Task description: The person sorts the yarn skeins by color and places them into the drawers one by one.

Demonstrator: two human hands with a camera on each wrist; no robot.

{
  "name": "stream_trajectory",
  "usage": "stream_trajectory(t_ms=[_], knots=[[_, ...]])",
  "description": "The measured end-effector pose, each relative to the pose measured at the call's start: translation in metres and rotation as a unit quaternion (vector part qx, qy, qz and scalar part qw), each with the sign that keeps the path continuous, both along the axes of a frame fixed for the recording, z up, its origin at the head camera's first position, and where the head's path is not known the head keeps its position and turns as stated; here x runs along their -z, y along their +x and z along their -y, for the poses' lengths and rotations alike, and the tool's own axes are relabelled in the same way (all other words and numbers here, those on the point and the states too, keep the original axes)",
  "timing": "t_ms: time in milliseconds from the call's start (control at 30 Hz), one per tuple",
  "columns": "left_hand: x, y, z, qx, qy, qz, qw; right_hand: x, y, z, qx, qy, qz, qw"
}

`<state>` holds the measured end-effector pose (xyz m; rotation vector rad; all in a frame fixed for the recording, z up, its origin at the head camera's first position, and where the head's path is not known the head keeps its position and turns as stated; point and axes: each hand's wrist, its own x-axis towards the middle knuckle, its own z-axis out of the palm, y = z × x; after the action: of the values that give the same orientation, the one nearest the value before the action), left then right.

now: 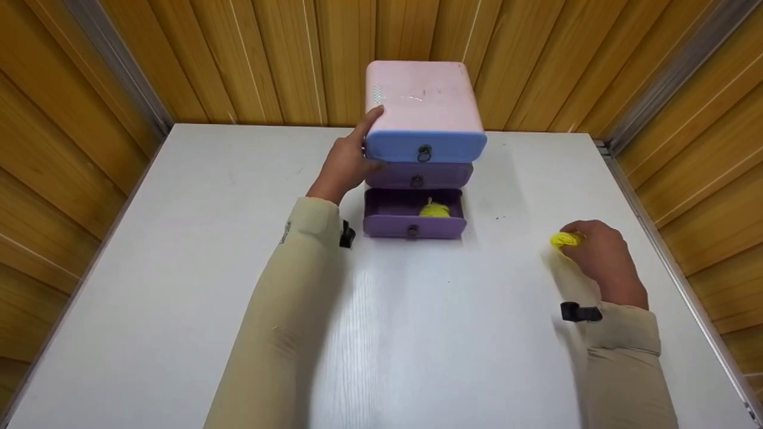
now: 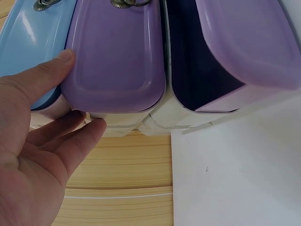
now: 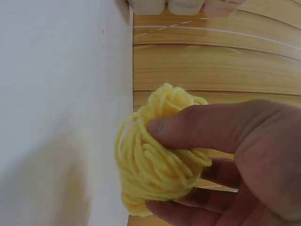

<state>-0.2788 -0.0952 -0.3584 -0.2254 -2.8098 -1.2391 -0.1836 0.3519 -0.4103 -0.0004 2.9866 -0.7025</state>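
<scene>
A small three-drawer cabinet (image 1: 423,101) with a pink top stands at the back of the table. My left hand (image 1: 347,158) grips its left side, the thumb on the front by the blue top drawer (image 1: 393,146) and the purple middle drawer (image 2: 115,56), fingers along the side. The purple bottom drawer (image 1: 387,226) is pulled out, and a yellow yarn ball (image 1: 435,209) lies inside it. Over the right part of the table, my right hand (image 1: 605,256) pinches another yellow yarn ball (image 3: 157,160) between thumb and fingers, above its shadow.
The white table (image 1: 477,345) runs back to a wood-panelled wall (image 1: 286,59), with more panels on both sides. Metal strips (image 1: 656,238) line the right edge. Ring pulls (image 1: 424,154) hang on the drawer fronts.
</scene>
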Motion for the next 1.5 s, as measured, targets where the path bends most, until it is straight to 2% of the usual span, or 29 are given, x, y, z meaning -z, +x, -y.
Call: stream_trajectory(t_ms=[233, 600, 933, 1233, 1500], knots=[[0.001, -0.001, -0.002, 0.0, -0.01, 0.01, 0.9999, -0.001, -0.005, 0.02, 0.0, -0.013, -0.051, 0.999], [0.0, 0.0, -0.001, 0.004, -0.01, -0.003, 0.9999, -0.002, -0.011, 0.048, -0.042, -0.033, -0.126, 0.991], [0.0, 0.0, 0.0, 0.003, -0.009, -0.003, 1.0, -0.003, -0.021, 0.082, -0.067, -0.05, -0.123, 0.989], [0.0, 0.001, -0.001, 0.001, -0.01, -0.012, 0.9999, 0.001, -0.026, 0.105, -0.117, -0.054, -0.166, 0.978], [0.0, 0.001, 0.0, 0.006, -0.013, -0.018, 0.9997, 0.004, -0.026, 0.123, -0.139, -0.076, -0.167, 0.973]])
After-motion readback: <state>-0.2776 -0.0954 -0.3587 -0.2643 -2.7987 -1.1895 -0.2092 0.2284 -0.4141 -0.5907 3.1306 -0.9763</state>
